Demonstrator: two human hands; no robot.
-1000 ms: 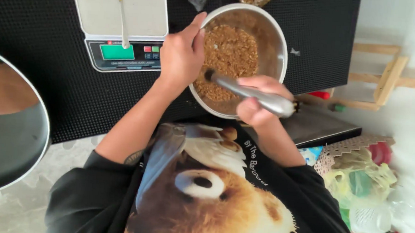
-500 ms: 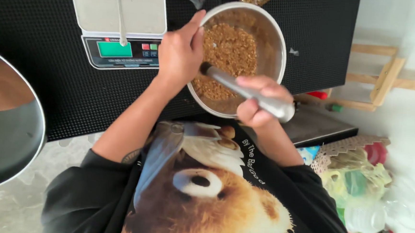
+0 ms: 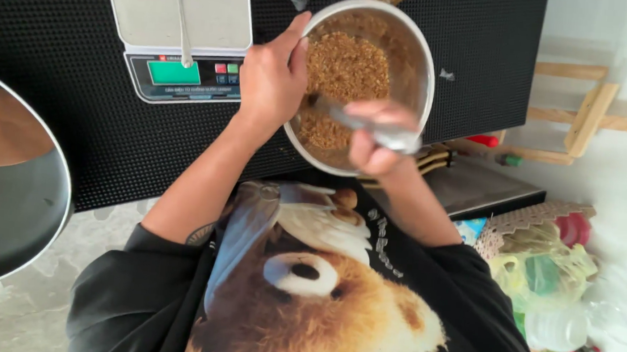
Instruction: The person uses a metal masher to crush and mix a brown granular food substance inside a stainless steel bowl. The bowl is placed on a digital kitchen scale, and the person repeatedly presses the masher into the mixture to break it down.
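1. While my left hand (image 3: 272, 79) keeps its grip clamped on the near-left rim of the steel bowl (image 3: 416, 55), thumb over the edge, the bowl stands on the black table (image 3: 60, 52) just right of the scale (image 3: 180, 41), as it did a second ago.
2. My right hand (image 3: 374, 140), at the bowl's near edge, has its grip closed around the handle of a metal utensil (image 3: 374, 127), whose tip now lies deeper in the brown grainy mix (image 3: 345, 65) than before.
3. That hand is blurred, and the handle has swung slightly toward the bowl's left side; judged from this, the stirring goes on.
4. Left of the bowl, a spoon (image 3: 182, 12) lies unmoved on the scale's platform.
5. Well left of the bowl, a large dark pan (image 3: 6, 215) shows at the picture's edge.
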